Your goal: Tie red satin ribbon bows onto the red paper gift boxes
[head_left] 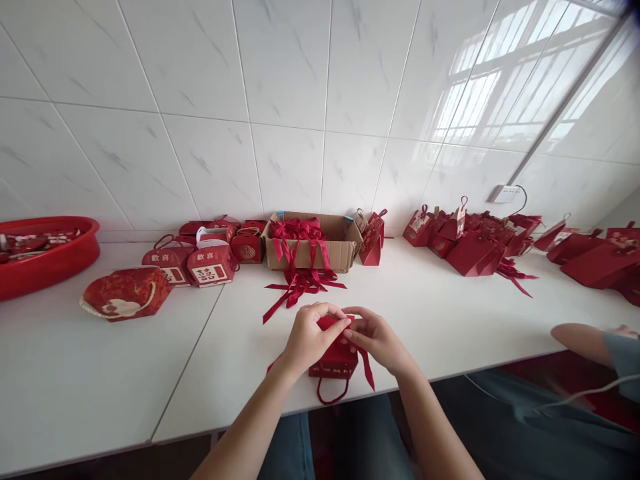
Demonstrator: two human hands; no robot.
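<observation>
A small red box (334,368) with a rope handle stands near the table's front edge, its handle hanging toward me. Over its top, my left hand (313,337) pinches red ribbon between thumb and fingers. My right hand (374,339) meets it there, fingers closed on the same ribbon (367,368), whose tail hangs down the box's right side. The exact grip at the fingertips is partly hidden. Behind them, a cardboard box (313,255) holds many red ribbons (300,230), and some spill out onto the table.
Red gift boxes (210,267) and a tilted red pouch-like box (127,293) are at the left, beside a red basin (75,257). More red boxes (475,252) line the wall at the right. Another person's arm (583,340) rests at the right edge.
</observation>
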